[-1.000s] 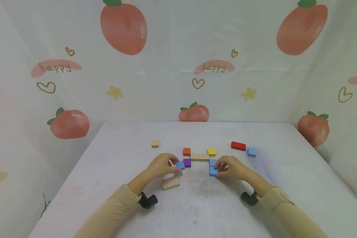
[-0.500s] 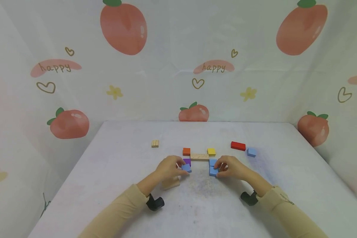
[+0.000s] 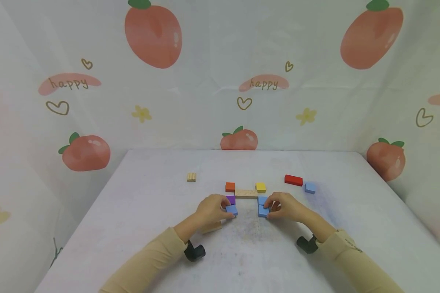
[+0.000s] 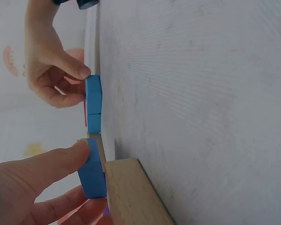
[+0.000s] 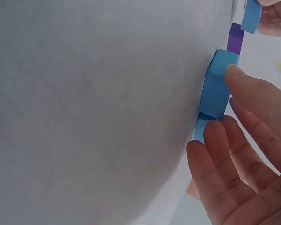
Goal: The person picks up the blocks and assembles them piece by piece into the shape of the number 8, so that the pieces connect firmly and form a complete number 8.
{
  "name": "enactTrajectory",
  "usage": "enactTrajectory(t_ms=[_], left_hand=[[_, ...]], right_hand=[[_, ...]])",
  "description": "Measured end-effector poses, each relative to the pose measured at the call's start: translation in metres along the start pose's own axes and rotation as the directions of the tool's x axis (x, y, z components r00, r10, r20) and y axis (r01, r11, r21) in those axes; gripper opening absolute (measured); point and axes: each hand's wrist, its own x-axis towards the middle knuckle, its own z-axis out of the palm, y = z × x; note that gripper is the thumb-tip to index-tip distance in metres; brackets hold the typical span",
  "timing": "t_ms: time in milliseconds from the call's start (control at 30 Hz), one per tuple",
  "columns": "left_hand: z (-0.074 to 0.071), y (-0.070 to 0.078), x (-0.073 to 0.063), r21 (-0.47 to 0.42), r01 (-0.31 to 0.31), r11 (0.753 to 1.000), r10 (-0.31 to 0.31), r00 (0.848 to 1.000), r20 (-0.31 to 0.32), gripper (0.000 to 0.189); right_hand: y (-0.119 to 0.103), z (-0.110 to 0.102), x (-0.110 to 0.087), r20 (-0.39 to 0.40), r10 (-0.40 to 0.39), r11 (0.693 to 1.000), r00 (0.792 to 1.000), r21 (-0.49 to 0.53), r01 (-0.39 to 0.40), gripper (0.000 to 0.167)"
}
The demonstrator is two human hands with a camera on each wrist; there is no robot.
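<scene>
On the surface (image 3: 249, 260), left of centre: left hand (image 3: 210, 210) pinches a blue block (image 3: 231, 211) between thumb and fingers, just in front of the purple block (image 3: 232, 199); can't tell if those two touch. Pale wooden bar (image 3: 246, 194) next, farther back. Then the front blue piece (image 3: 262, 211), touching the rear blue piece (image 3: 262, 200), pinched by right hand (image 3: 285, 205). Blocks probably light, stiff, a bit slick, not fragile; best taken by opposite sides, fingertips only.
</scene>
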Motion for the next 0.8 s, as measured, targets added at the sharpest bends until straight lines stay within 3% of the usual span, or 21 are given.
enactTrajectory(t_ms=[800], left_hand=[[0.0077,0.0005,0.0016,0.09,0.012,0.996,-0.008,0.999,-0.038,0.034]], right_hand=[[0.0019,0.0011,-0.0001,-0.017,-0.01,1.0,1.0,-0.022,0.01,0.02]])
